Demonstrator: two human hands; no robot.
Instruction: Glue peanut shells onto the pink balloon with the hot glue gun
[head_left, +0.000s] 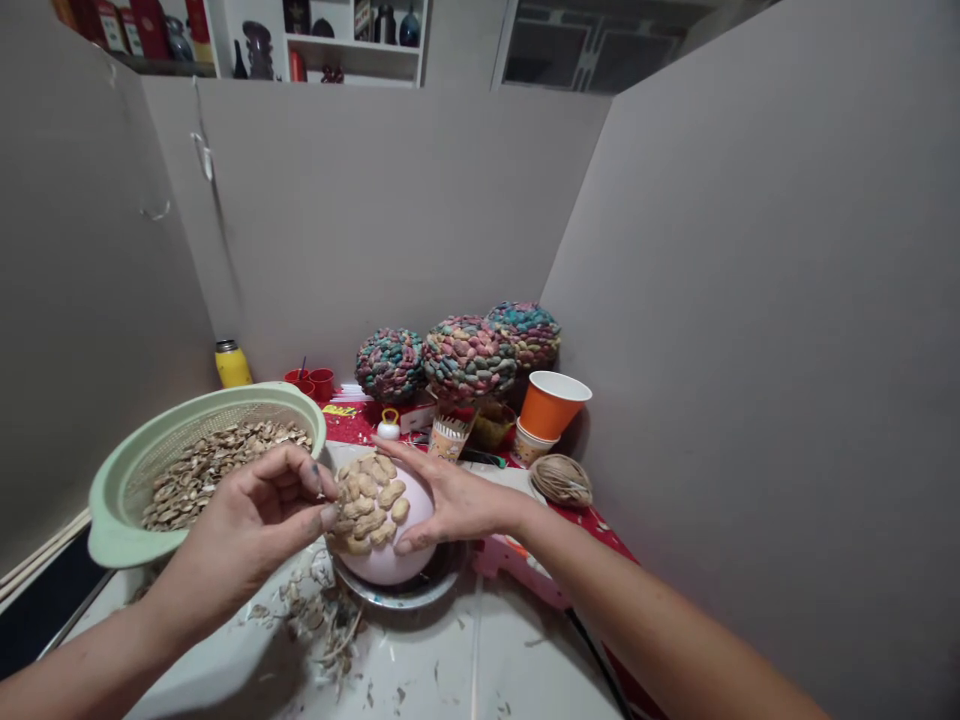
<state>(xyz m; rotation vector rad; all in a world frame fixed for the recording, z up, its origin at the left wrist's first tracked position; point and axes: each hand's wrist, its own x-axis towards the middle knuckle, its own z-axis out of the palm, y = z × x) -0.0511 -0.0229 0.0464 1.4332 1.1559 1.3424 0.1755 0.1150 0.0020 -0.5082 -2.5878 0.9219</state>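
Note:
A pale pink balloon (392, 566) rests in a shallow metal bowl (411, 602), and peanut shells (365, 497) cover its upper left side. My right hand (448, 494) steadies the balloon from the right, fingers over the top and thumb low on its front. At the balloon's left edge, my left hand (279, 510) is closed in a pinch beside the shells. Whatever sits between its fingertips is too small to make out. Just behind my left hand stands a green colander (112, 500) holding many loose shells (202, 475).
Shell scraps (322, 610) litter the white table in front. Behind are several colourful shell-covered balls (469, 358), an orange paper cup (553, 405), a twine coil (562, 480), red cups (321, 382) and a yellow bottle (232, 365). A pink tool (517, 572) lies under my right forearm. Grey panels enclose the table.

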